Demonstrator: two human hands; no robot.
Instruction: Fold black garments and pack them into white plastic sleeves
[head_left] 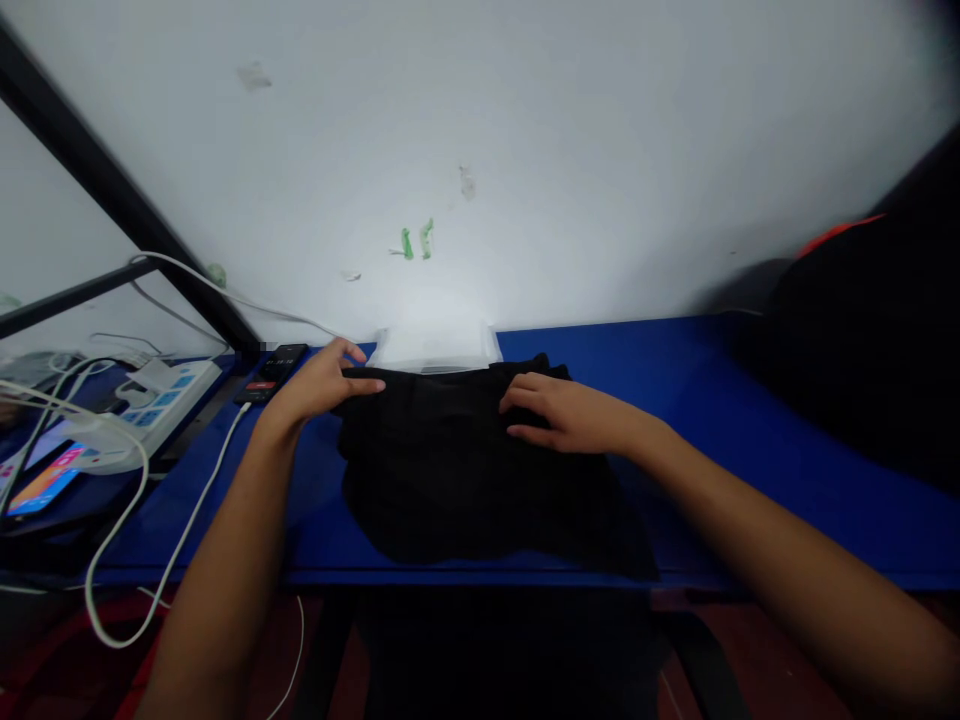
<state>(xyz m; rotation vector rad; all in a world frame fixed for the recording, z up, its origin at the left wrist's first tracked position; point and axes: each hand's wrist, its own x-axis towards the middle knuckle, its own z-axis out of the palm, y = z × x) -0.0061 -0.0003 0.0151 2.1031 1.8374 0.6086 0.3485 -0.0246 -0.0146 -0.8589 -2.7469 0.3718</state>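
A black cloth garment (pixel 465 470), its exact kind unclear, lies folded and rumpled on a blue table, its lower edge near the front rim. At its upper left corner is my left hand (pixel 326 380), thumb stretched over the fabric and fingers apart from it beyond the top edge. On the upper right part rests my right hand (pixel 566 412), with fingers slightly bent and thumb spaced from them, touching the cloth. Behind the garment, a white translucent packet or sheet (pixel 435 345) sits against the wall, partly covered by the cloth.
A phone (pixel 274 373) with a white cable (pixel 202 515) lies left of my left hand. Further left are a white power strip (pixel 165 405) and a lit phone (pixel 46 483). A large black object (pixel 862 340) stands at the right. A wall (pixel 600 180) bounds the back of the table (pixel 690 385).
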